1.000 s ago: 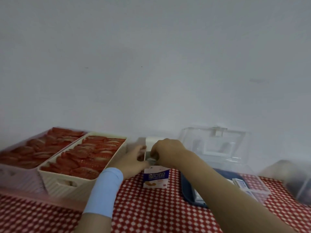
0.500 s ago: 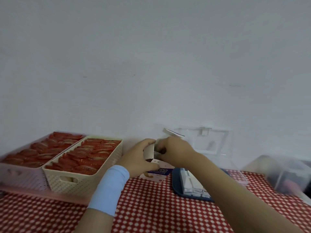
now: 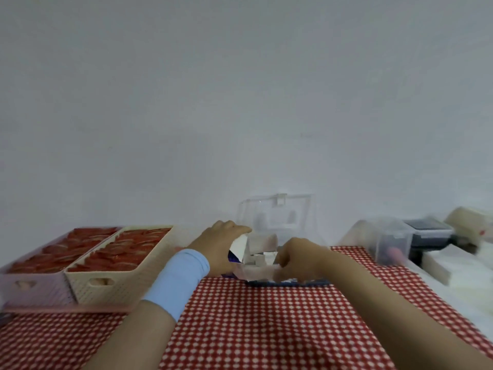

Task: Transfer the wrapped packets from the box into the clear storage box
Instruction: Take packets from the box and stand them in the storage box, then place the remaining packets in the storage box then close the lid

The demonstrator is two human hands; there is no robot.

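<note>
My left hand point(image 3: 218, 247), with a light blue wristband, grips a small white and blue carton box point(image 3: 238, 249) and holds it tilted toward the right. Right of it stands the clear storage box point(image 3: 277, 225) with its lid raised against the wall and a dark blue base. Several white wrapped packets point(image 3: 260, 259) lie inside it. My right hand point(image 3: 298, 256) reaches into the storage box over the packets with its fingers curled; the blur hides whether it pinches one.
Two baskets of red wrapped snacks, one cream point(image 3: 112, 265) and one pink point(image 3: 32, 273), stand at the left on a red checked tablecloth point(image 3: 266, 321). Another clear container point(image 3: 384, 241) and a dark device point(image 3: 429, 233) sit at the right.
The view has shifted left. My right hand moved from the carton's opening down to the right into the clear storage box. My left hand has tilted the carton further.
</note>
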